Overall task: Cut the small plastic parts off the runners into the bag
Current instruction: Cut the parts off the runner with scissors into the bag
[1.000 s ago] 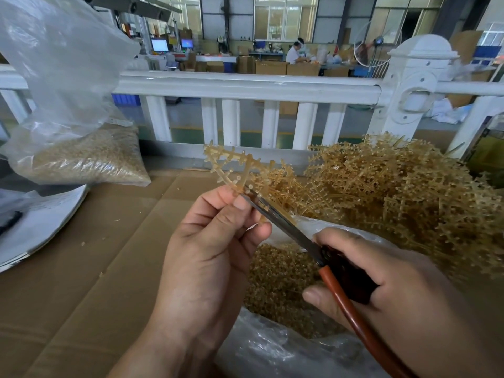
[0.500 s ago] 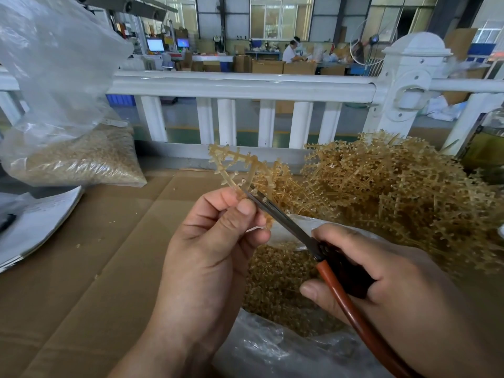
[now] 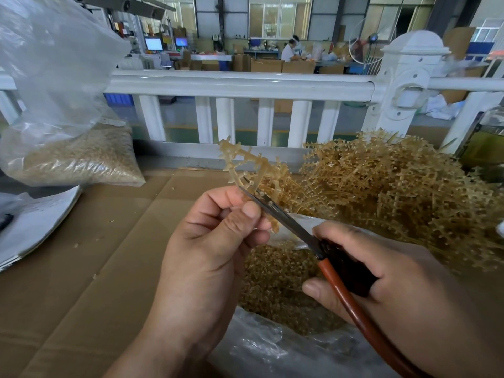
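Snipping step is in hand, as I read it. My left hand (image 3: 207,241) has its grip pinched on the lower end of one runner (image 3: 240,156), thumb and forefinger pressed on it, and the branched top sticks up above the knuckles. Right hand (image 3: 395,282) has its grip wrapped round the red-and-black handles of the scissors (image 3: 283,216). The blades lie along the runner's stem just beside the left thumb tip. They look nearly together, but I can't tell if a part sits between them.

The runner is held right over the open bag (image 3: 272,350), which lies at the near edge of the table (image 3: 95,268), centre-right, under both hands. It already holds a deep layer of cut parts (image 3: 275,279). A big pile of uncut runners (image 3: 395,192) sits toward the far right edge, just beyond the bag. A second bag of parts (image 3: 76,159) stands at the far left corner, well apart.

Judgement: task is mid-way, w/ plenty of runners left and several small parts on this runner's upper branches.

Next move, I think: spread the blades, slide them up to the next part, keep the left thumb clear, and cut close to the stem. Keep the work over the bag mouth so parts drop in and don't land on the table.
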